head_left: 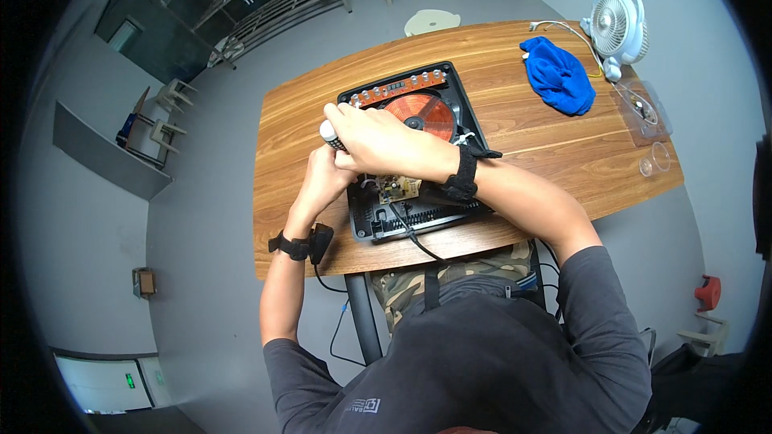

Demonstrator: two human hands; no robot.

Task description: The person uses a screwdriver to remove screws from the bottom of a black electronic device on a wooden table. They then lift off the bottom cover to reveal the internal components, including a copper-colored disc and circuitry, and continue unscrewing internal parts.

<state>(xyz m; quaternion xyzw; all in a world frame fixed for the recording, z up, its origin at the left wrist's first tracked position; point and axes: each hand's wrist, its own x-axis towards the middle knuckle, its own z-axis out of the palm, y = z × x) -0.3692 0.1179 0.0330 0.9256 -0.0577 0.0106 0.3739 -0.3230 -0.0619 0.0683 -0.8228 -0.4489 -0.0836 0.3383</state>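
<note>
An opened induction cooker (362, 210) lies on the wooden table in front of me. Inside its black shell are a round copper coil (432, 116), an orange control board (414, 83) and a tan circuit board (400, 189). My right hand (378, 141) reaches across the shell and is closed round a screwdriver (329, 132) with a white-and-black handle; its tip is hidden. My left hand (323, 177) is closed right below that handle, at the shell's left edge. What its fingers grip, if anything, is hidden.
A blue cloth (557, 76), a white fan (618, 22), a clear plastic tray (641, 112) with small parts and a clear cup (655, 162) sit on the table's right side. A black cord (414, 237) runs from the shell over the near edge. Stools (433, 22) stand beyond the table.
</note>
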